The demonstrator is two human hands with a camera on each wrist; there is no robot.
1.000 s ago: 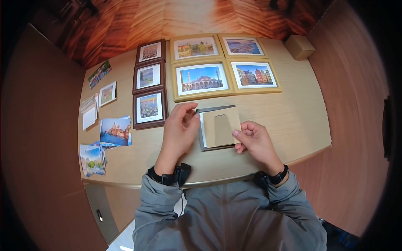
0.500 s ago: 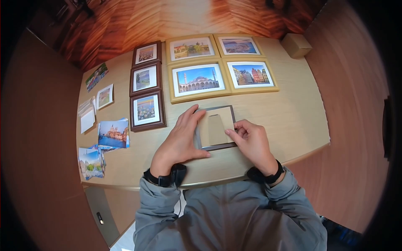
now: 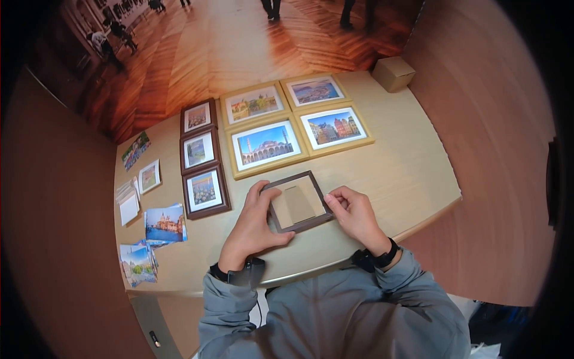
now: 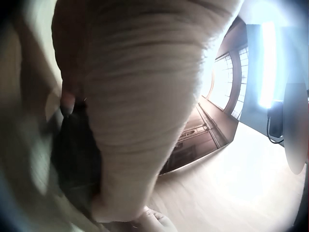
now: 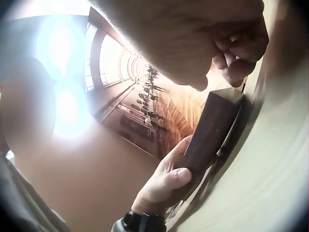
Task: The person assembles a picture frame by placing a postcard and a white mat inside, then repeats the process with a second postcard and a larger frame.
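Observation:
A dark picture frame (image 3: 304,225) lies back side up near the table's front edge, a tan backing board (image 3: 310,197) inside its border. My left hand (image 3: 249,228) spans its left side, fingers at the upper left and thumb by the lower edge; in the right wrist view this hand (image 5: 164,186) grips the frame (image 5: 208,130). The thumb and curled fingers of my right hand (image 3: 360,222) meet at the frame's right edge; the right wrist view has that hand (image 5: 203,43) above the frame's end. My left hand (image 4: 135,96) hides most of the left wrist view.
Several light wooden frames (image 3: 302,157) with pictures stand beyond the dark frame, beside a column of brown frames (image 3: 226,190). Loose photos (image 3: 164,225) and white cards (image 3: 128,210) lie at the left. A small brown box (image 3: 393,74) sits at the back right.
The backing board has gone down into the dark frame, its right border now uncovered. My left hand has moved around the frame's left side. The head view has shifted.

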